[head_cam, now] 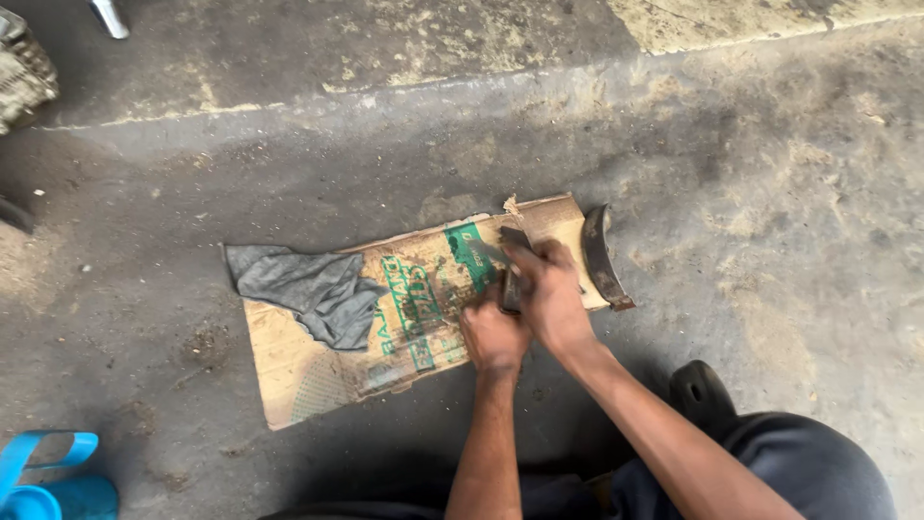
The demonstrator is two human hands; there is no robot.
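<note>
Hands are meeting over a flattened brown cardboard sheet with green printing (385, 337) that is lying on the stained grey concrete floor (751, 193). The left hand (493, 334) is curling into a fist low on the cardboard, and the right hand (551, 294) is closing over the top of a small dark metal piece (511, 274), fingers wrapping it from above. Both hands are gripping that one piece between them, so only a sliver of it is showing; its exact shape is hidden. What is visible is running roughly from far to near, its long axis standing almost straight up the picture, with the upper end poking out past the right hand's knuckles towards the torn far edge of the cardboard.

Just to the right, a curved rusty metal shoe-shaped part (603, 258) is resting on the cardboard's right edge, apart from the hands, its arc bowing outward to the right and its length going far to near. A crumpled grey rag (313, 287) is lying on the sheet's left end, untouched.

Judging by this, the work seems to be midway: one piece is in hand, the curved part is waiting beside it, and the rag is not being used
</note>
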